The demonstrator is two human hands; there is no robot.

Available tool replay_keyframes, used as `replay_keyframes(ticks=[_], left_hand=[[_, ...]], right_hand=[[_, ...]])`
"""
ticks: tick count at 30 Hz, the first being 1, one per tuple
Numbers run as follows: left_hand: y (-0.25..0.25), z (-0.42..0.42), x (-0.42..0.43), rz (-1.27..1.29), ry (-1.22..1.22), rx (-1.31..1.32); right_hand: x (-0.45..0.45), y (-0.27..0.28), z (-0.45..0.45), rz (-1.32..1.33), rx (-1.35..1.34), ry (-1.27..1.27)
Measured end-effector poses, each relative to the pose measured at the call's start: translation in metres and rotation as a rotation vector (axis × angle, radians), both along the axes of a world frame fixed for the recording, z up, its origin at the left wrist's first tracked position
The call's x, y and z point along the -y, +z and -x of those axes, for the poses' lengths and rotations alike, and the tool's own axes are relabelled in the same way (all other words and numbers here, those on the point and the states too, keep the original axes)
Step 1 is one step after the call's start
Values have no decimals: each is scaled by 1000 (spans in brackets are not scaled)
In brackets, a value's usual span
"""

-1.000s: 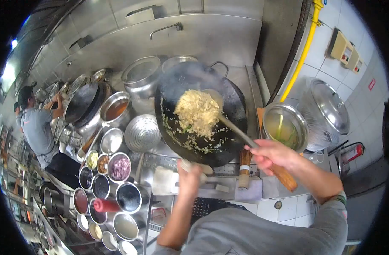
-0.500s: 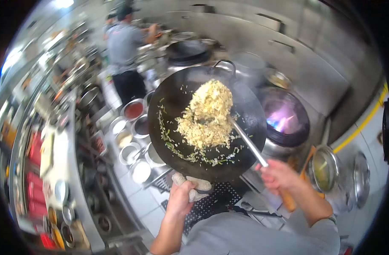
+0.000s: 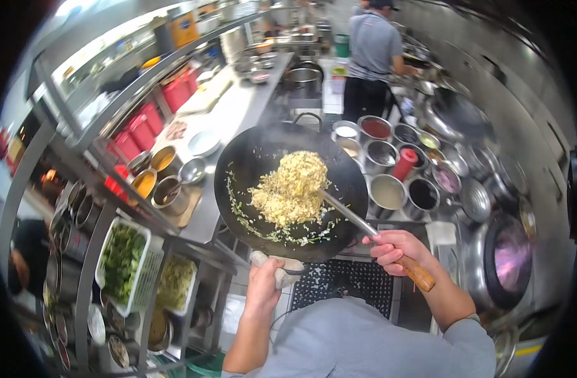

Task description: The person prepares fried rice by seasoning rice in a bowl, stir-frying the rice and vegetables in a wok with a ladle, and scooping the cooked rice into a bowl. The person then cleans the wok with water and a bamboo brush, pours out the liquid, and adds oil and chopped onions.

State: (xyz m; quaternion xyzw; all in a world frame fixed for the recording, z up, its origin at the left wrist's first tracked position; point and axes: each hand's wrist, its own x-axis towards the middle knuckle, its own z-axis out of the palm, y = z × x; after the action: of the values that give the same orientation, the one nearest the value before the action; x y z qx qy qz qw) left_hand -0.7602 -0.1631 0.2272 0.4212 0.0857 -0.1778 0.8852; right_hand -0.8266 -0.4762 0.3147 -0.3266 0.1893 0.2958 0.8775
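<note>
A large dark wok (image 3: 263,145) is held up in front of me, steaming a little. My left hand (image 3: 265,280) grips its near edge through a folded cloth (image 3: 277,263). Fried rice (image 3: 298,183) is heaped in the middle of the wok, and chopped green bits lie along its left and near sides. My right hand (image 3: 395,252) is wrapped around the wooden handle of a long metal ladle (image 3: 348,213). The ladle's bowl is hidden under the rice.
On the right, a burner (image 3: 512,258) glows purple. Several sauce pots, one with red sauce (image 3: 375,128), stand ahead to the right. A steel counter (image 3: 253,94) and a basket of greens (image 3: 151,271) are on the left. A co-worker (image 3: 371,50) stands farther ahead.
My view has swung left, from the burner side towards the counter. The wok, rice and ladle have come round with me, and both hands have kept their grip.
</note>
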Motion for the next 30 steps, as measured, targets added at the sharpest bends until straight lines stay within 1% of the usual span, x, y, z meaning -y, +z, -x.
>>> replay_keyframes(ticks=[1,3,7,9,11,12,16,17,18,20,21,24,25,28,30], left_hand=[[-14,-3,-9,4,39,-8],[-15,-3,-18,22,159,-21],[-54,-26,-28,38,286,-67],[-59,-36,-28,26,351,-121],[-68,-50,-20,55,391,-172],[-67,-56,-21,67,415,-189],[-44,-73,-10,97,520,-280],[-36,-75,-2,85,558,-273],[-43,-84,13,112,557,-304],[-27,-88,11,95,608,-345],[-14,-89,11,98,635,-321],[-5,-87,14,122,737,-253],[-17,-94,45,140,700,-312],[-8,-88,50,89,738,-356],[-2,-77,61,50,810,-380]], right_hand=[[-6,-8,-17,-76,-35,52],[-15,-23,-50,-76,-70,169],[-31,-34,-124,-58,-122,331],[-34,-38,-165,-54,-160,393],[-34,-31,-208,46,-133,444],[-38,-27,-230,80,-113,472],[-52,-2,-317,-3,-156,523],[-52,4,-339,-8,-117,548],[-42,8,-363,22,-104,541],[-63,27,-402,-25,-19,583],[-70,27,-426,-25,-15,571],[-95,25,-501,53,140,643],[-65,8,-530,171,175,627],[-91,-27,-590,541,358,655],[-95,-74,-625,747,549,765]])
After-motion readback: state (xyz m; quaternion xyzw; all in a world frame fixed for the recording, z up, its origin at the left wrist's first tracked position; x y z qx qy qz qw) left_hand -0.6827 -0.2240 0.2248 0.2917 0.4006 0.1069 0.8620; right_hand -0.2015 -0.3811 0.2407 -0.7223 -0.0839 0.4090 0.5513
